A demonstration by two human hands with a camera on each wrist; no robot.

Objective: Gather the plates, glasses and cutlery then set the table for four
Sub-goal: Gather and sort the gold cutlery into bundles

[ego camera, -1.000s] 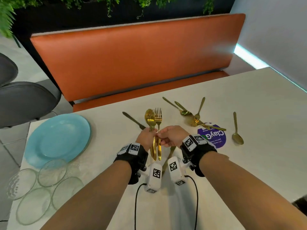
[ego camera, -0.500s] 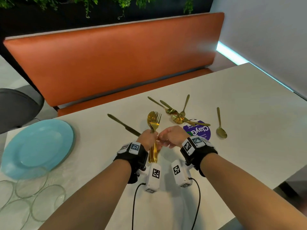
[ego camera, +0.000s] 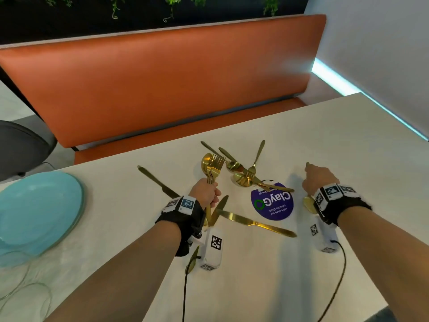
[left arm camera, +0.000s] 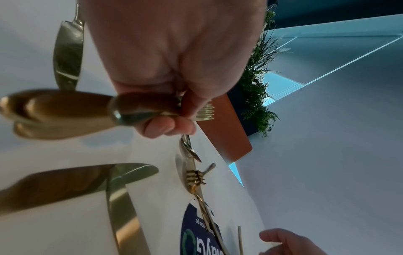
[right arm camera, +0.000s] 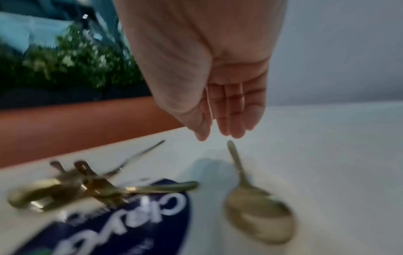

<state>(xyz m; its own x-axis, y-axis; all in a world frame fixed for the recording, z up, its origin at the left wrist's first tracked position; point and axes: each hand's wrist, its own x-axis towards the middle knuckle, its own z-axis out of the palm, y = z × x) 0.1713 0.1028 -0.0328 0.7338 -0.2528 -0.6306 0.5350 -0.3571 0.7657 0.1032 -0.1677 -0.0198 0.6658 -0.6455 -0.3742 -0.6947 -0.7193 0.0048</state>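
My left hand (ego camera: 206, 194) grips a bundle of gold forks and spoons (ego camera: 212, 163) upright by the handles; the left wrist view shows the fingers curled round the bundle (left arm camera: 65, 110). My right hand (ego camera: 319, 176) hovers over a lone gold spoon (right arm camera: 257, 212) at the right, its fingers (right arm camera: 229, 124) straight and just above the handle tip, holding nothing. A loose pile of gold spoons and a fork (ego camera: 246, 173) lies between the hands. Two crossed gold knives (ego camera: 253, 223) lie by my left wrist, and a third knife (ego camera: 157, 181) lies further left.
A light blue plate (ego camera: 39, 212) sits at the table's left end with clear glass pieces (ego camera: 23, 291) in front of it. A round purple sticker (ego camera: 272, 203) is on the tabletop. An orange bench (ego camera: 162, 84) runs along the far edge, and a wall stands at the right.
My right hand let go of the cutlery bundle and moved right, over the lone spoon. The left hand kept hold of the bundle. The head view swung right.
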